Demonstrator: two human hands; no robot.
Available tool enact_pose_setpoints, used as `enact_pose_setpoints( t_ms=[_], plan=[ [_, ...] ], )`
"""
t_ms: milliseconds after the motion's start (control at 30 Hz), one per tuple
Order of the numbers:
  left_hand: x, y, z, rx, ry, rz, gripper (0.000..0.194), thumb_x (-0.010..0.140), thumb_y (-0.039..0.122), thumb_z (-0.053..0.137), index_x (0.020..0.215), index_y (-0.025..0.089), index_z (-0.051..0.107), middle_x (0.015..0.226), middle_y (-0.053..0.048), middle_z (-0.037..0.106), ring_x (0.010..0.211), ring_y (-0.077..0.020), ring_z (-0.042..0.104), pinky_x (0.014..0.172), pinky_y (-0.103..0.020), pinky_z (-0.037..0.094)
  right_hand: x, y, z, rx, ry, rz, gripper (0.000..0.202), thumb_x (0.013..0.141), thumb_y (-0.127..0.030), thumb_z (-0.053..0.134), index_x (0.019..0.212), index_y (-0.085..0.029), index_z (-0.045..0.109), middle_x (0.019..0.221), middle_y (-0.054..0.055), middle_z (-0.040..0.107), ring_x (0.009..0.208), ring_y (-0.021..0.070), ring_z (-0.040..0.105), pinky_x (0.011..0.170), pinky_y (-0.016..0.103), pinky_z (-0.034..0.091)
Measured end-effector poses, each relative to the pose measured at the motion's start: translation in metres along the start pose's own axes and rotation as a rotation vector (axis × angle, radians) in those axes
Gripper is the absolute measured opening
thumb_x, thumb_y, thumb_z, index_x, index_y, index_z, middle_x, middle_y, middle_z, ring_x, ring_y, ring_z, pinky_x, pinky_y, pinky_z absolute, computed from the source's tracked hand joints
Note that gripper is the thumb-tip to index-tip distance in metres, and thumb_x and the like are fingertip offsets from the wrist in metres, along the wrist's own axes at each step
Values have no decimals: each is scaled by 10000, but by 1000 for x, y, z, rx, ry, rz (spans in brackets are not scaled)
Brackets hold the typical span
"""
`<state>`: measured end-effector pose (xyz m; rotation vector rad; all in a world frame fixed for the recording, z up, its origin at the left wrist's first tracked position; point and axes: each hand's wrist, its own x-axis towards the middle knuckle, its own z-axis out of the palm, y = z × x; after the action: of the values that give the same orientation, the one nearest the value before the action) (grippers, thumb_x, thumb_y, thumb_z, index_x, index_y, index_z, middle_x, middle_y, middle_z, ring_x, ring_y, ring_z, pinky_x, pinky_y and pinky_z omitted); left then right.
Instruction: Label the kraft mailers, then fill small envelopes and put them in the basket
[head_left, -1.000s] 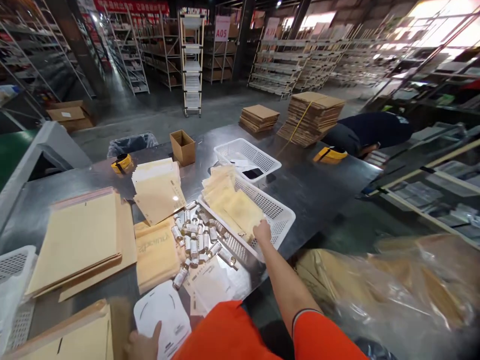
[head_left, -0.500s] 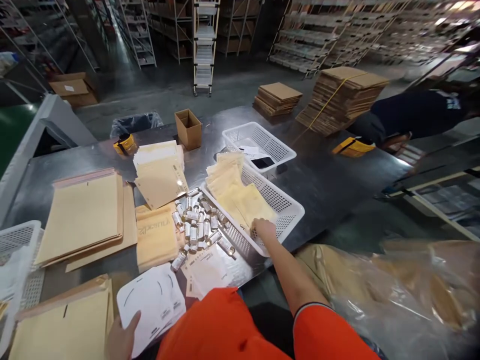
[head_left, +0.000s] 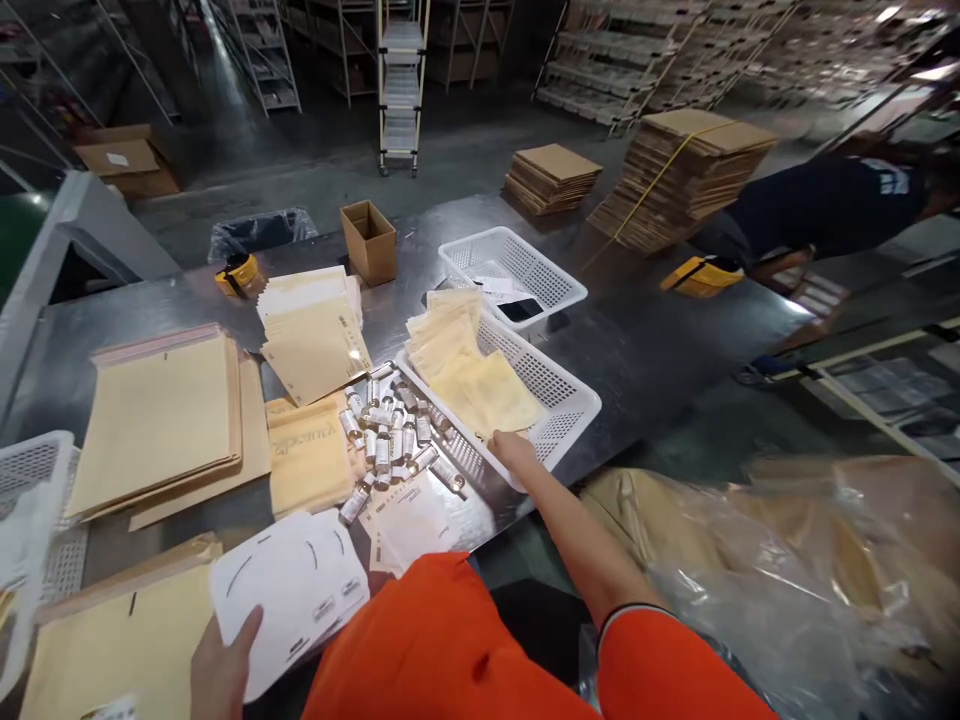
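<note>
My left hand grips the edge of some white printed sheets with rounded corners, thumb on top. My right hand is closed at the near rim of a white perforated basket, by the lower edge of the yellow padded envelopes lying in it; what its fingers pinch is too small to tell. Left of the basket, many small labelled vials lie loose in a heap. Beside them are a folded yellow cloth-like bundle and pale printed slips.
Large envelope stacks and another basket occupy the left. Farther back stand an open carton, a basket with a phone, yellow tape rolls and flattened cardboard. A person in dark clothes bends at the right.
The whole view has shifted slightly. My right hand has moved a little toward the near left corner of the basket. My left hand still holds the white sheets, now spread slightly flatter.
</note>
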<state>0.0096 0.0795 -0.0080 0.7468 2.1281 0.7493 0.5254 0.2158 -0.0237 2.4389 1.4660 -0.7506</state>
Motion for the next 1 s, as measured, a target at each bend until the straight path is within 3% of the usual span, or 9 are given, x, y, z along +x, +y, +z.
enact_pose_setpoints(
  t_ms=[133, 267, 400, 467, 567, 667, 733, 833, 1000],
  plan=[
    [-15, 31, 11, -383, -90, -166, 484, 749, 377, 704, 1196, 208, 631, 1143, -109, 739, 1010, -298, 721, 935, -473, 566, -11, 0, -12, -4, 64, 16, 217, 888, -208, 593, 1052, -130, 712, 1065, 174, 696, 992, 244, 638, 749, 299, 418],
    [-20, 54, 30, -455, -123, -232, 302, 762, 273, 669, 1041, 157, 671, 921, -108, 775, 1015, -325, 719, 947, -479, 565, -27, -6, -24, 33, 140, 23, 306, 874, -184, 583, 1164, -138, 671, 1019, 154, 703, 974, 249, 635, 732, 283, 401],
    [-21, 52, 37, -458, -165, -188, 310, 748, 294, 690, 1025, 156, 685, 913, -109, 773, 1039, -338, 709, 946, -483, 565, -60, -25, -25, 103, 236, -44, 365, 947, -119, 361, 1215, -117, 608, 1125, 168, 657, 1044, 233, 592, 793, 289, 393],
    [-21, 50, 37, -470, -157, -178, 331, 749, 297, 689, 1049, 158, 683, 937, -115, 772, 1037, -330, 711, 946, -483, 564, -81, -44, -11, 139, 234, -130, 381, 968, -127, 291, 1161, -150, 619, 1133, 133, 648, 1052, 209, 576, 816, 285, 390],
    [-23, 53, 36, -497, -130, -224, 334, 753, 254, 675, 1070, 150, 673, 917, -117, 774, 1004, -311, 725, 933, -476, 569, -109, -80, 31, 155, 139, -197, 251, 967, -310, 450, 1075, -181, 637, 1096, 101, 653, 1012, 224, 593, 803, 305, 404],
    [-25, 60, 35, -554, -136, -239, 307, 767, 213, 662, 1067, 146, 667, 899, -108, 775, 979, -291, 734, 931, -462, 570, -122, -105, 80, 123, 3, -133, 514, 745, -457, 766, 1120, -139, 613, 1142, 161, 634, 1027, 293, 621, 780, 334, 442],
    [-27, 62, 33, -581, -130, -224, 282, 784, 196, 652, 1061, 149, 670, 917, -101, 775, 980, -280, 734, 945, -454, 564, -122, -109, 103, 103, -64, -71, 529, 722, -444, 793, 1106, -128, 612, 1151, 184, 622, 1001, 301, 648, 760, 337, 462],
    [-29, 60, 31, -588, -86, -216, 265, 801, 173, 643, 1064, 161, 678, 955, -90, 774, 986, -269, 732, 970, -448, 552, -116, -101, 116, 95, -88, -24, 440, 841, -433, 674, 1165, -148, 586, 1232, 190, 579, 1007, 280, 663, 757, 334, 475],
    [-28, 52, 31, -660, -115, -256, 283, 824, 159, 627, 1103, 169, 672, 931, -87, 773, 1041, -271, 716, 1001, -445, 533, -100, -80, 107, 104, -76, -13, 475, 781, -409, 727, 1158, -152, 595, 1314, 193, 530, 1025, 278, 647, 734, 317, 461]
  ],
)
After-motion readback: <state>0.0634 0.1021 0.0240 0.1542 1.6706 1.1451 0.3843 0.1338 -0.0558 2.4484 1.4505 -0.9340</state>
